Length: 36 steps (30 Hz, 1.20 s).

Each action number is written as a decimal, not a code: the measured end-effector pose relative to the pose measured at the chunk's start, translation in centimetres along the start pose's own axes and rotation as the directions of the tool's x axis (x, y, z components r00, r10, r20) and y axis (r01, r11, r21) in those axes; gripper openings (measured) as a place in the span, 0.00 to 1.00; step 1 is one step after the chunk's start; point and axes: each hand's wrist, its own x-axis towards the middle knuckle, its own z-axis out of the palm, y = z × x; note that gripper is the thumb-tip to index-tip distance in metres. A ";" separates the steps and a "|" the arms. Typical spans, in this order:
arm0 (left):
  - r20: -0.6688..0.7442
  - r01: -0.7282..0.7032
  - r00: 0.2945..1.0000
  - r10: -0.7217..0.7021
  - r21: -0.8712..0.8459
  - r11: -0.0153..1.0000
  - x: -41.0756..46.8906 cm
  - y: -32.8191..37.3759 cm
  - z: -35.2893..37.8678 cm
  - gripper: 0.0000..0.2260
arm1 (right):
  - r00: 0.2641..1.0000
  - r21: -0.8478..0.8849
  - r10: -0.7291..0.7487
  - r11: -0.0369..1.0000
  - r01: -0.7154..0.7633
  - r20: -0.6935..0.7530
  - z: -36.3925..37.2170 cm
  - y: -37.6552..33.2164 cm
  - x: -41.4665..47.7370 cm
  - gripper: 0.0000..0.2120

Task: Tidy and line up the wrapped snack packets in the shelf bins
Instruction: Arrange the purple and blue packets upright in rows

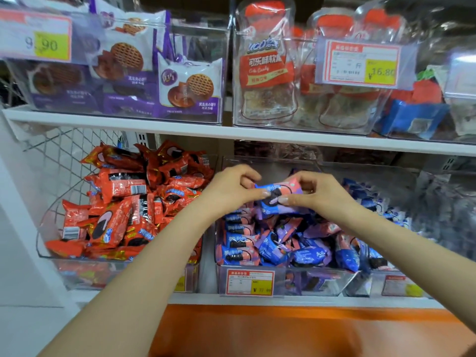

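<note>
A: Locate the held snack packet [277,193].
B: Above the centre bin [283,279], between left hand [231,186] at 9 o'clock and right hand [318,191] at 3 o'clock.
A: The heaped bin [77,269]?
B: At 9 o'clock, same shelf.

There is a single view, from a wide-angle camera worn on the person's head. It faces forward and slightly down, square onto a shop shelf [231,134] at close range, near enough that both bare forearms reach in from the bottom edge toward the middle of the frame. The upper tier's clear bins [123,73] fill the top of the picture, the lower tier's bins [283,276] the centre, and an orange panel [296,331] below the shelf fills the bottom. Straight edges bow toward the corners. No second view overlaps it.
</note>
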 end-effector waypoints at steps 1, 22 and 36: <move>-0.110 0.004 0.994 0.006 0.088 0.996 0.0 -0.2 -0.6 0.13 | 1.000 -0.037 0.010 0.999 -0.010 -0.011 0.5 0.1 0.6 0.12; -0.093 0.144 0.989 -0.116 0.386 0.911 -2.4 -3.4 -4.0 0.17 | 0.939 -0.235 0.296 0.913 -0.332 -0.176 8.5 4.0 12.9 0.27; -0.072 0.129 0.991 -0.109 0.421 0.898 -2.4 -3.4 -3.8 0.18 | 0.959 -0.344 0.237 0.897 -0.278 -0.158 8.8 3.9 13.5 0.26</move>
